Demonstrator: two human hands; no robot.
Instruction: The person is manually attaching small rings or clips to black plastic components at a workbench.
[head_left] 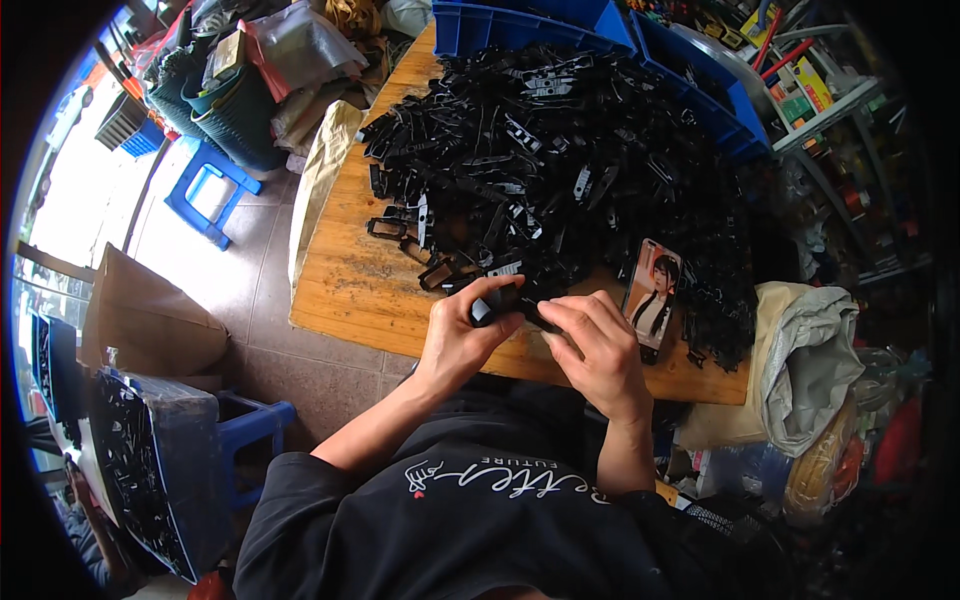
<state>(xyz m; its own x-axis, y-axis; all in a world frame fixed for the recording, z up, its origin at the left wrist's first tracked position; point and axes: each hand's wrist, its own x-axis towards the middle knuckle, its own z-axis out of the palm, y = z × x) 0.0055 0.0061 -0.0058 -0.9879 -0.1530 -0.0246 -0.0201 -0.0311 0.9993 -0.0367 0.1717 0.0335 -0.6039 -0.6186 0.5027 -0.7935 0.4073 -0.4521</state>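
In front of my body, over the near edge of the table, my left hand (448,338) is closed around a small black plastic part (486,309) with a shiny grey end. My right hand (603,352) pinches at the right side of the same dark part with thumb and fingertips. Whether one piece or two lies between the hands I cannot tell. Just beyond them spreads a large heap of black plastic parts (560,150), some showing silvery faces. To the right of my right hand lies a phone (655,298) bearing a picture of a person.
The heap covers most of the wooden table (335,285). Blue bins (530,28) stand at its far side. A blue stool (212,190) and a tall basket (235,115) are at the left. A cardboard box (150,315) stands nearer. Bags (815,350) crowd the right edge.
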